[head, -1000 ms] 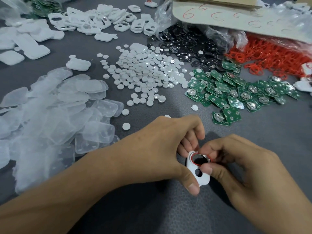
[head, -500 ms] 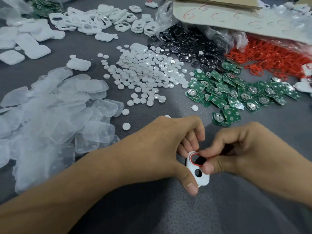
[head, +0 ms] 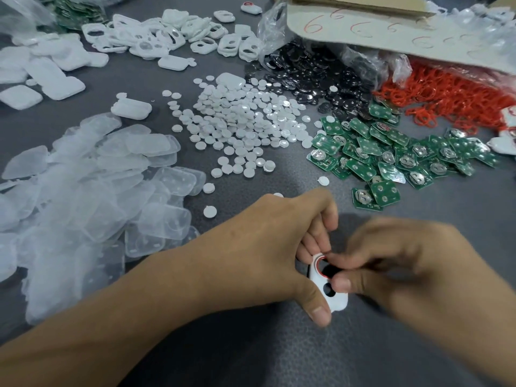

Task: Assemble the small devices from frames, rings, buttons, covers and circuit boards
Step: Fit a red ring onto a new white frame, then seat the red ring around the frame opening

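Here the white frame (head: 336, 303) sat low in the middle of the view, lifted just off the dark surface (head: 279, 353) between the two hands. Its long axis ran from far to near, with the near end leaning a little to the right; the larger hole lay at the far end and the smaller hole at the near end. The left hand (head: 251, 247) gripped it from the left, thumb along the near-left edge and fingers curled behind the far side. A red ring (head: 317, 268) lay in the larger hole. The right hand (head: 413, 263) reached in from the right, blurred, its fingers narrowed to a pinch at the ring's rim with the thumb against the frame's face between the holes. Seating the ring seemed to be the step in hand, and the right hand was the nearer one for that work, pressing leftward and down into the hole. Open surface lay near and to the right. The circuit boards (head: 391, 152) sat just beyond the hands on the far right, the white buttons (head: 240, 127) farther off, and the clear covers (head: 83, 185) crowded the left.
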Demonstrator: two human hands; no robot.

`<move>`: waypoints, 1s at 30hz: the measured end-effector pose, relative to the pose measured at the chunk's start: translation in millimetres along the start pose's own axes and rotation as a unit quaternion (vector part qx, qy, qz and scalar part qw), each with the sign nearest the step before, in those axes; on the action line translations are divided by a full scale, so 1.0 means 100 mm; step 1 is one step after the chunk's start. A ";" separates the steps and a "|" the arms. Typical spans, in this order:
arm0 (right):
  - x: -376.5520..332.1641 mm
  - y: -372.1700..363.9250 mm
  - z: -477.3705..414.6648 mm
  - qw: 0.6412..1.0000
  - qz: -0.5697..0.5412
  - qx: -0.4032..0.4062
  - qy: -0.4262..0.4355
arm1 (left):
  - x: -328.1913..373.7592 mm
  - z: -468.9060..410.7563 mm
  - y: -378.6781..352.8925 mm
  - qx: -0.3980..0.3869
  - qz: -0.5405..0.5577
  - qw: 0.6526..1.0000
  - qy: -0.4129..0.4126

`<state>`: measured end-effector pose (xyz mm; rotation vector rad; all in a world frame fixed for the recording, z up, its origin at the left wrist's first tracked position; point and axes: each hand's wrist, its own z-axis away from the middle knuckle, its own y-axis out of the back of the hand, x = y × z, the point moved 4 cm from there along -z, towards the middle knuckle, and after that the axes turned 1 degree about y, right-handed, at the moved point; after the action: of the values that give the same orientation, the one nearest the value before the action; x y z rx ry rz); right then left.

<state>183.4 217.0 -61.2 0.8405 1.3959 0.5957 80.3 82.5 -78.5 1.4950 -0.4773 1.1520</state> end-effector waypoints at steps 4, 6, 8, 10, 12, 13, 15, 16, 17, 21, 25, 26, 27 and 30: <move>-0.02 -0.14 0.39 0.993 0.053 0.097 0.047 | 0.01 0.01 -0.02 0.006 -0.018 1.000 -0.023; 0.02 -0.13 0.46 0.991 -0.011 0.124 -0.042 | 0.01 0.01 -0.03 0.017 -0.010 0.999 -0.028; 0.03 -0.15 0.46 0.981 -0.129 0.123 -0.078 | 0.00 0.01 -0.01 0.038 0.012 0.999 -0.030; -0.01 -0.19 0.45 0.951 -0.269 0.126 -0.084 | -0.01 0.00 0.01 0.039 0.034 0.998 -0.032; -0.10 -0.23 0.43 0.939 -0.304 0.150 -0.061 | -0.02 0.00 0.04 0.032 0.036 0.998 -0.034; -0.14 -0.26 0.42 0.946 -0.278 0.162 -0.046 | -0.01 0.00 0.06 0.028 0.025 0.999 -0.038; -0.19 -0.32 0.40 0.969 -0.174 0.173 -0.023 | 0.00 0.01 0.09 0.020 0.005 0.999 -0.050; -0.20 -0.35 0.39 0.976 -0.126 0.175 -0.013 | 0.00 0.02 0.10 0.013 0.004 0.999 -0.051; -0.21 -0.37 0.38 0.980 -0.086 0.179 0.000 | 0.00 0.03 0.12 0.001 0.012 0.999 -0.049; -0.23 -0.32 0.33 0.983 -0.036 0.177 0.023 | -0.03 0.10 0.32 -0.029 0.020 0.998 -0.051; -0.32 -0.08 0.14 0.984 -0.051 0.168 0.025 | -0.20 0.06 0.65 0.162 -0.018 0.986 -0.016; -0.34 -0.02 0.03 0.985 -0.044 0.163 0.020 | -0.27 0.05 0.72 0.227 -0.037 0.973 0.008; -0.33 0.01 -0.11 0.987 -0.036 0.154 0.013 | -0.33 0.03 0.77 0.283 -0.063 0.957 0.035; -0.27 -0.01 -0.66 0.994 -0.014 0.110 -0.020 | -0.42 -0.06 0.86 0.357 -0.109 0.923 0.097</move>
<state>115.4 205.6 -44.2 1.0015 1.4513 0.4050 -9.6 51.4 -70.5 1.9583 0.2860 1.3470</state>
